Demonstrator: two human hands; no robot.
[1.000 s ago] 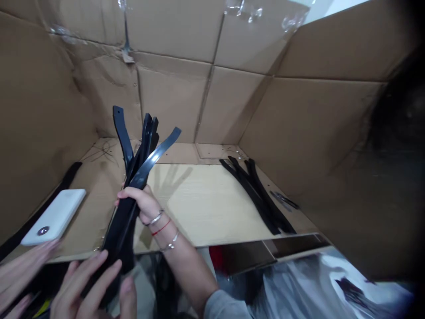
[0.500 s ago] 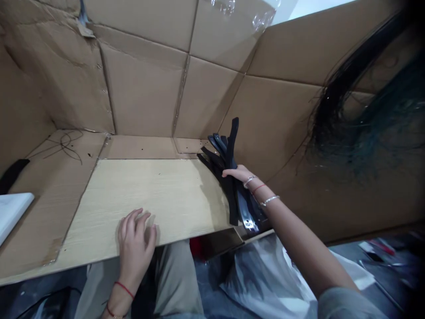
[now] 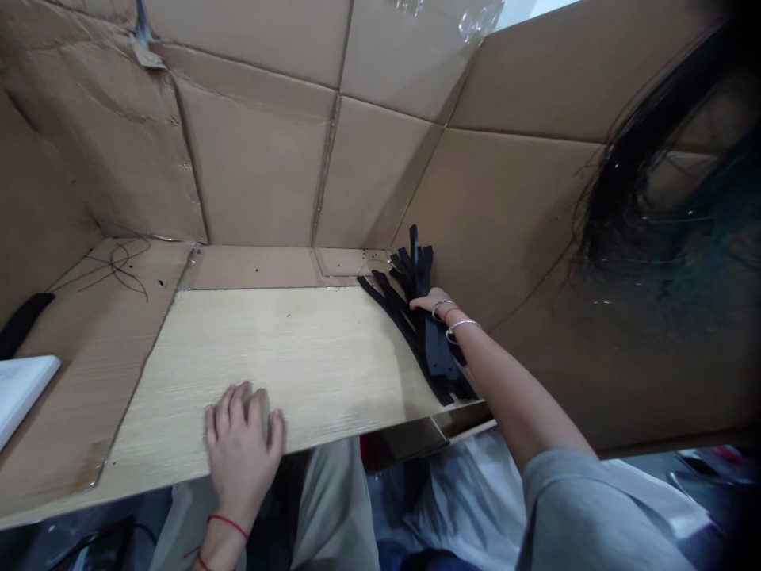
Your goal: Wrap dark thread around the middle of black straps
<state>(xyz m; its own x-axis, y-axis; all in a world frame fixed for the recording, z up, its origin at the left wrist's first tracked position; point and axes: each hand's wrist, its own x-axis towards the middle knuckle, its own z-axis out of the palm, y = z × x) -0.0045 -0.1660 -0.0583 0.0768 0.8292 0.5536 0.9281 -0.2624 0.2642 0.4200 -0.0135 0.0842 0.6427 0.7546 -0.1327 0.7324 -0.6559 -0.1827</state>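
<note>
Near the right end of the pale board (image 3: 285,341), my right hand (image 3: 436,302) is closed over several flat, dark strips (image 3: 438,349). They look like straps or bands, but their exact kind does not show. Most of that hand's fingers are hidden behind its back and the strips; the thumb points left. The strips fan out at their far ends and lean against the right-hand cardboard side. My left hand (image 3: 245,432) lies palm down at the board's front edge, fingers apart, holding nothing.
Cardboard walls (image 3: 255,159) enclose the board at the back and sides. On the left lie a white flat object (image 3: 24,388), a black curved strip (image 3: 24,323) and thin dark thread (image 3: 122,262). Below the edge are an open drawer (image 3: 410,441) and white plastic sheeting (image 3: 476,492).
My right hand has moved slightly right with the strips, which now lie lower against the board and side wall. My left hand has flattened, its fingers spreading on the board.
</note>
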